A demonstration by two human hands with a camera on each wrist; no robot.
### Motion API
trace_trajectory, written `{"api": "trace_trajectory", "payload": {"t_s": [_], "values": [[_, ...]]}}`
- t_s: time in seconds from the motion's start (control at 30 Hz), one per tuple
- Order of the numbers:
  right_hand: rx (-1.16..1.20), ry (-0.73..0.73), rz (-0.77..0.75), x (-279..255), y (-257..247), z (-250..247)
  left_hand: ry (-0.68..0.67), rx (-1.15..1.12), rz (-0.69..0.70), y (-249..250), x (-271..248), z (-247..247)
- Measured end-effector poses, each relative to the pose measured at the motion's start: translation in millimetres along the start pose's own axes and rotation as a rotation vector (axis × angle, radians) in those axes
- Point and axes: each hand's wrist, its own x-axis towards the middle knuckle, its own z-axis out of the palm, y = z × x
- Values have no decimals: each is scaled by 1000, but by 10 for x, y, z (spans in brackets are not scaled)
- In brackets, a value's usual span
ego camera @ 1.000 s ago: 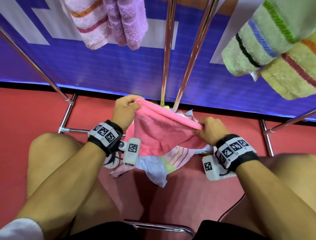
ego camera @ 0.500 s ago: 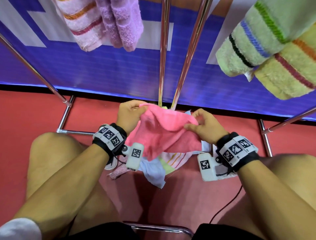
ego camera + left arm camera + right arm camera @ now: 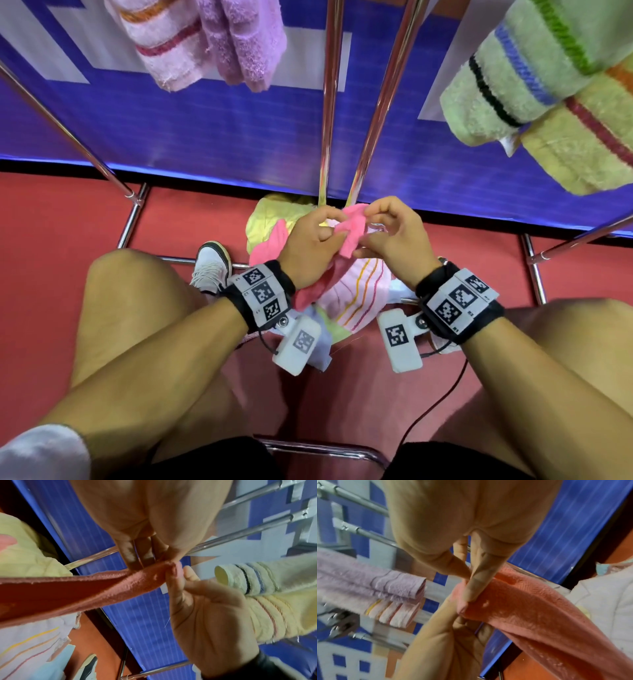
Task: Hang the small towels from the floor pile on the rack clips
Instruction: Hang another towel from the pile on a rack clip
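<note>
Both hands meet over the floor pile on one pink towel (image 3: pixel 351 228). My left hand (image 3: pixel 330 228) pinches its top corner, and the rest of the cloth hangs down under that wrist. My right hand (image 3: pixel 364 222) pinches the same corner from the other side. The left wrist view shows the pink towel (image 3: pixel 82 591) stretched from the left fingers (image 3: pixel 137 555) to the right hand (image 3: pixel 176 573). In the right wrist view the thumb and forefinger (image 3: pixel 471 589) nip the pink towel (image 3: pixel 530 609). The pile holds a yellow towel (image 3: pixel 270 219), a striped pale towel (image 3: pixel 356 301) and a light blue one (image 3: pixel 320 342).
Two chrome rack poles (image 3: pixel 329 102) rise just behind the hands before a blue banner. Lilac and pink-striped towels (image 3: pixel 239 41) hang at upper left, green and yellow striped ones (image 3: pixel 534 89) at upper right. A shoe (image 3: pixel 210 263) stands left of the pile. My knees flank it.
The hands, which held the pink towel spread wide by its top edge, have come together on one corner. The towel now hangs bunched, uncovering the yellow towel behind.
</note>
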Motion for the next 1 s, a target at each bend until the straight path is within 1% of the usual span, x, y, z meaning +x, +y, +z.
{"api": "trace_trajectory", "payload": {"t_s": [0.07,0.13,0.2,0.27,0.37,0.53,0.63,0.77,0.87,1.0], "values": [[-27,-49,-95,-3,52,22,43,-37,-7,10,53,-25],[-142,-102,-205,-26,89,48,62,-78,-40,21,98,-42],[-288,-115,-305,-52,131,62,60,-118,-75,0,119,-41],[-416,-94,-387,-67,165,54,32,-141,-102,-26,116,-15],[-565,-54,-504,-53,212,4,-10,-177,-103,-29,92,19],[-759,51,-607,26,224,-78,-52,-171,-128,-22,123,-1],[-810,67,-604,66,204,-158,-69,-172,-139,-22,156,-23],[-819,13,-608,83,189,-219,-92,-178,-113,-60,144,-24],[-840,-7,-558,66,199,-230,-90,-195,-111,-83,123,-8],[-841,3,-512,55,202,-266,-107,-114,-78,-70,100,2]]}}
